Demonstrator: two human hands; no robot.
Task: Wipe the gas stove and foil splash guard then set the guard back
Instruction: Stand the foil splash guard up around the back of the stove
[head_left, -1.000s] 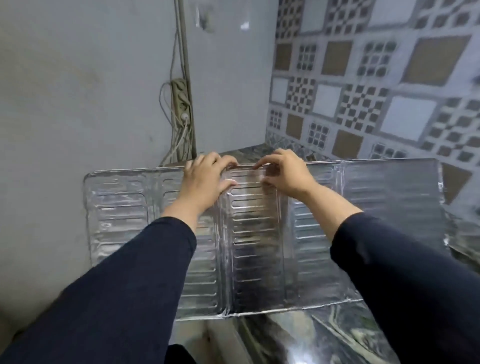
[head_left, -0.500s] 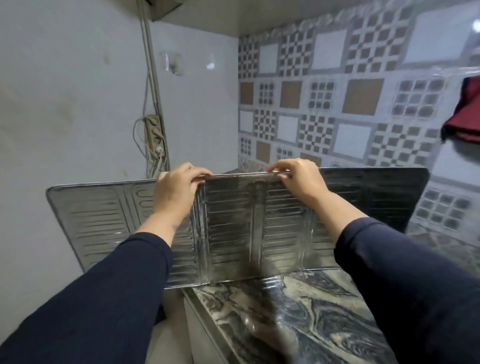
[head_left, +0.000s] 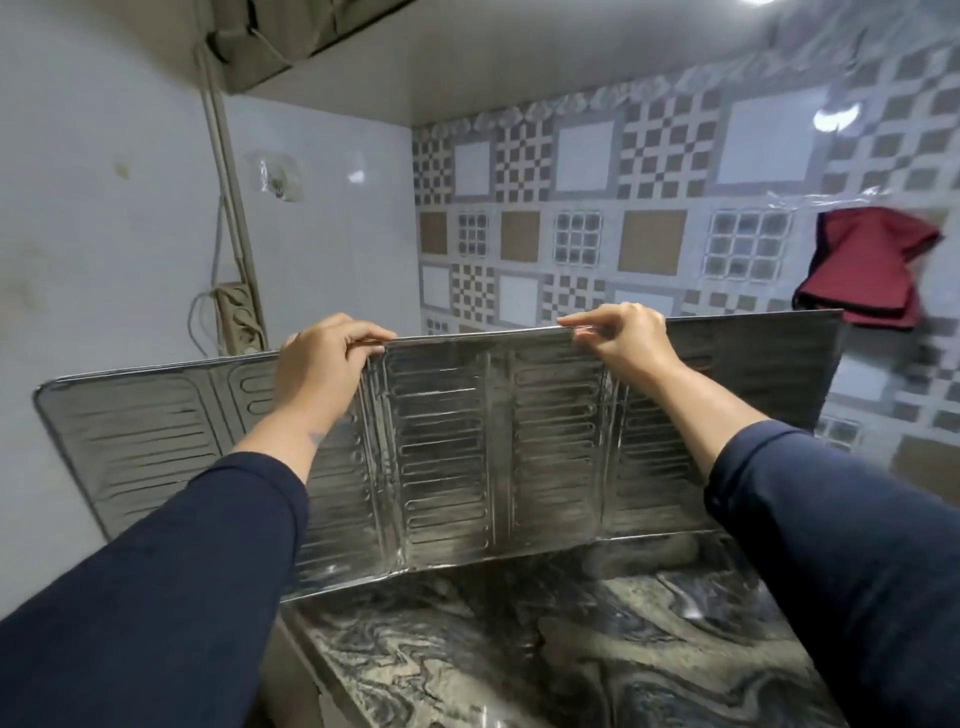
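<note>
The foil splash guard (head_left: 447, 447) is a wide, ribbed, shiny panel with fold lines, standing upright across the middle of the view. Its bottom edge rests on the dark marbled counter (head_left: 545, 649) at the centre, and its left panel juts out past the counter's left edge. My left hand (head_left: 322, 364) pinches the guard's top edge left of centre. My right hand (head_left: 623, 338) pinches the same edge right of centre. The gas stove is not in view.
A plain white wall (head_left: 104, 234) with a pipe and a power strip (head_left: 236, 317) is on the left. Patterned tiles (head_left: 597, 218) cover the back wall. A dark red cloth (head_left: 867, 265) hangs at the right. A ledge overhangs above.
The view has tilted upward. My hands have spread apart along the guard's top edge, and the guard stands further back against the counter corner.
</note>
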